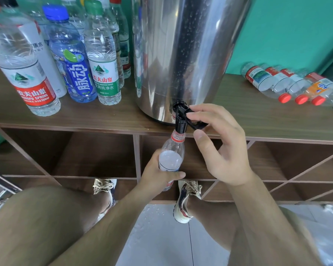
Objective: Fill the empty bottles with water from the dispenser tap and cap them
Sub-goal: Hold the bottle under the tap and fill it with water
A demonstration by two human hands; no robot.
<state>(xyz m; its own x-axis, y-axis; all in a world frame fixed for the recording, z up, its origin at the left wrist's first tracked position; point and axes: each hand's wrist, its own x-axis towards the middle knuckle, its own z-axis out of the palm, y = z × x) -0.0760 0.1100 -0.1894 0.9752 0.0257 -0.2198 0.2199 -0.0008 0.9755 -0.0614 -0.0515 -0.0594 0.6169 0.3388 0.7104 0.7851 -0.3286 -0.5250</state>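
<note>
A steel water dispenser stands on the wooden shelf top. Its black tap juts over the shelf's front edge. My right hand pinches the tap's black lever between thumb and fingers. Below the spout, my left hand grips a clear uncapped bottle around its lower body. The bottle's mouth sits right under the spout, and water fills it up to about the shoulder.
Several capped, filled bottles stand to the left of the dispenser. Several empty capped bottles lie on their sides at the right. Open cubbies run under the shelf. The tiled floor by my feet shows water drops.
</note>
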